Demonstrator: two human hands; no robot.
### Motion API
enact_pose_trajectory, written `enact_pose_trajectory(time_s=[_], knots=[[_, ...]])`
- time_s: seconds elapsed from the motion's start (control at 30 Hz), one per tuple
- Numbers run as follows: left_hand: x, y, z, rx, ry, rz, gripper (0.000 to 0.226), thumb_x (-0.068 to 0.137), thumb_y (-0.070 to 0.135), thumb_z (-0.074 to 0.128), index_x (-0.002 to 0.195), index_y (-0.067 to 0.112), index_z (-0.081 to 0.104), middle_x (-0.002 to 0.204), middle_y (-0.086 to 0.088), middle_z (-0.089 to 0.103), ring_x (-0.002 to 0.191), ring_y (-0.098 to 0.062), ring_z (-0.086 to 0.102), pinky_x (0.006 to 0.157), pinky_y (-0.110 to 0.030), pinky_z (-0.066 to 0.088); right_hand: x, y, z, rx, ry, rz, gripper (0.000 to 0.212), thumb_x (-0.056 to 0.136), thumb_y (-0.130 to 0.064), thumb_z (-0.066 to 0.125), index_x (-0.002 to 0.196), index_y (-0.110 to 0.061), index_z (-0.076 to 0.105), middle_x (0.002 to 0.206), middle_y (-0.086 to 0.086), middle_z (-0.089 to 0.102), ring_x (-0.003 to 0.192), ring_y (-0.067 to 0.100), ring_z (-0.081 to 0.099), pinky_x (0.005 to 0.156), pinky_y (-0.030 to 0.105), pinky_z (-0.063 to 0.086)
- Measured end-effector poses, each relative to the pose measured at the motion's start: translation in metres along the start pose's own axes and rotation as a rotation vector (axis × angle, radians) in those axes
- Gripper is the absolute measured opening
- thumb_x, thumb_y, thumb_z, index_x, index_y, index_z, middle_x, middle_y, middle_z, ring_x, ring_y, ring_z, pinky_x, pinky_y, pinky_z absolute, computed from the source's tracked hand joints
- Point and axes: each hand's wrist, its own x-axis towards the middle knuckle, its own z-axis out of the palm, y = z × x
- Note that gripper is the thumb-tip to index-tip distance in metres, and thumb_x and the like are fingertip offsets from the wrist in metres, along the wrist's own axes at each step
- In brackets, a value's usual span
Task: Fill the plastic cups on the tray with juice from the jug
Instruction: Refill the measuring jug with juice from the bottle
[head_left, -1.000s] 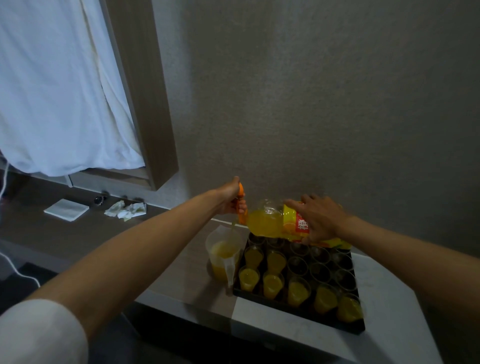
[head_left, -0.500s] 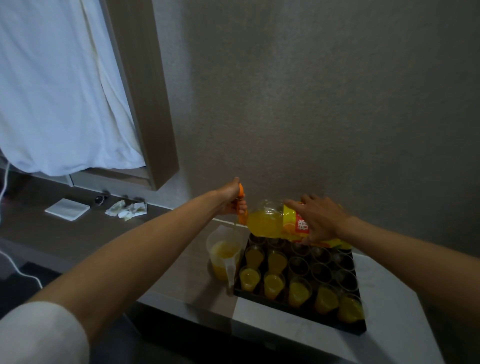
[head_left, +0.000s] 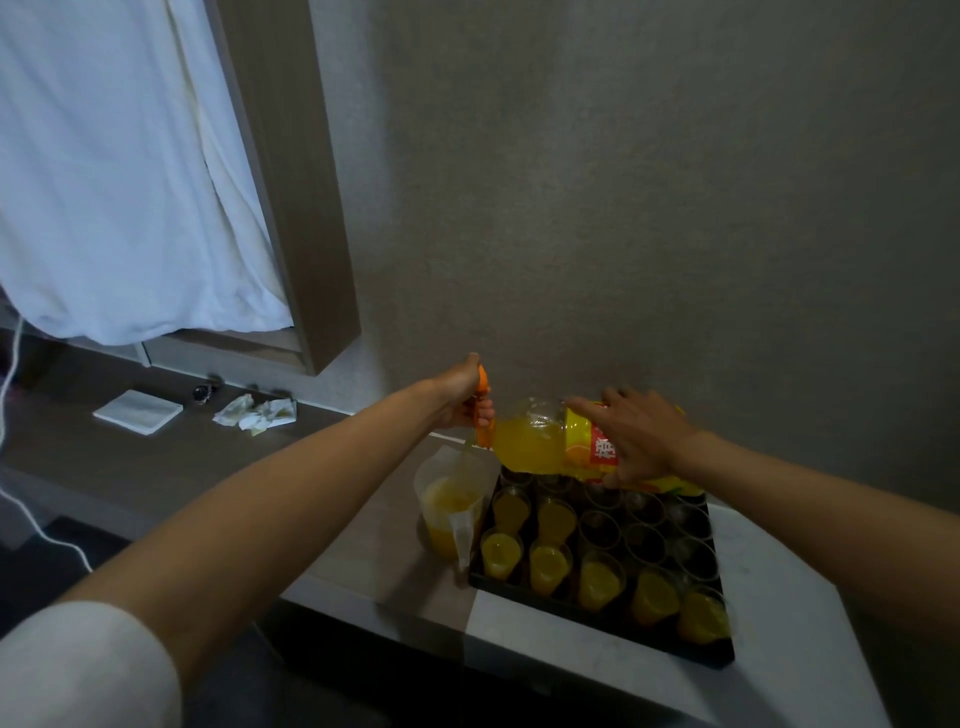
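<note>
Orange juice keeps streaming from the bottle (head_left: 540, 447) my right hand (head_left: 641, 436) grips into the jug (head_left: 451, 499); my left hand (head_left: 467, 400) pinches its neck; refilling continues, cups (head_left: 644, 543) wait.

A dim indoor scene with muted, greyish colour. The brightest area is a white curtain (head_left: 119, 171) at upper left, where soft daylight seems to enter. The wall (head_left: 649, 182) shows a faint, grainy gradient, darker toward the right. The floor at lower left falls into deep shadow. Wide-angle distortion bends the edges, and the near sleeve (head_left: 78, 670) is soft and blurred.
</note>
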Motion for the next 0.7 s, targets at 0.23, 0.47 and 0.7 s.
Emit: enact_pose_trajectory(time_s=[0.23,0.47,0.7], knots=[[0.0017,-0.0027,-0.0006,-0.008,0.001,-0.023,0.054,0.109,0.049,0.018,0.073,0.013,0.039,0.067,-0.008,0.037,0.058,-0.021,0.041,0.059,-0.032,0.042,0.0007,-0.0031,0.0012,-0.014,0.01,-0.004,0.126,0.065,-0.078,0.075,0.162,-0.034,0.008,0.139,0.011,0.049,0.121,0.031,0.051,0.088,0.038,0.048],[0.0019,-0.0032,-0.0024,-0.031,-0.008,-0.031,0.054,0.109,0.05,0.018,0.075,0.014,0.038,0.067,-0.008,0.035,0.059,-0.02,0.039,0.058,-0.031,0.04,0.0004,-0.0054,0.002,-0.008,0.015,-0.004,0.126,0.066,-0.078,0.075,0.162,-0.033,0.007,0.141,0.01,0.048,0.124,0.03,0.05,0.089,0.038,0.047],[0.0033,-0.0042,-0.0036,-0.041,-0.011,-0.027,0.052,0.109,0.048,0.019,0.074,0.014,0.038,0.067,-0.008,0.035,0.059,-0.02,0.038,0.058,-0.032,0.039,0.0012,-0.0053,-0.0005,-0.001,-0.001,-0.009,0.125,0.068,-0.076,0.076,0.162,-0.033,0.007,0.144,0.011,0.046,0.126,0.03,0.049,0.09,0.037,0.047]])
